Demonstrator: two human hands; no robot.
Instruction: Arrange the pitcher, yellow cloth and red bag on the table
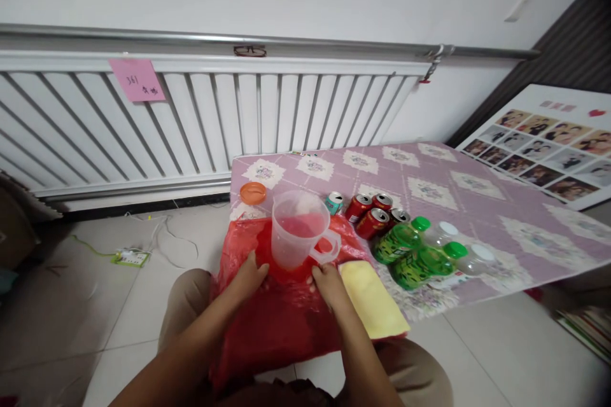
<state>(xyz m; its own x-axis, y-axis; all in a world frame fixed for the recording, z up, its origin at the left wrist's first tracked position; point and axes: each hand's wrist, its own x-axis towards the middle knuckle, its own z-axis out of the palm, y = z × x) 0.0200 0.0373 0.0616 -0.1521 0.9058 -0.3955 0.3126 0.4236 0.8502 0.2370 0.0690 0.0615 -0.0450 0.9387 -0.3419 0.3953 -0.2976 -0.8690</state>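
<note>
A clear plastic measuring jug [292, 238] stands upright in front of me, its handle to the right. Below it is a bright red, round-edged plastic dish [284, 276], mostly hidden by the jug. My left hand [249, 276] grips the left side of this dish, thumb and fingers close together. On the other side, my right hand [326, 283] has its fingers curled at the dish's right edge, below the jug handle. A crinkled red plastic sheet [277, 331] lies under all this. Beside my right hand rests a folded yellow cloth [375, 299].
An orange lid [252, 193] lies at the far left of the flowered tablecloth [429, 191]. Right of the jug stand a teal can [334, 203], several red cans [373, 222], green-labelled bottles [415, 264] and white-capped clear bottles [478, 259]. A white radiator [286, 114] runs behind.
</note>
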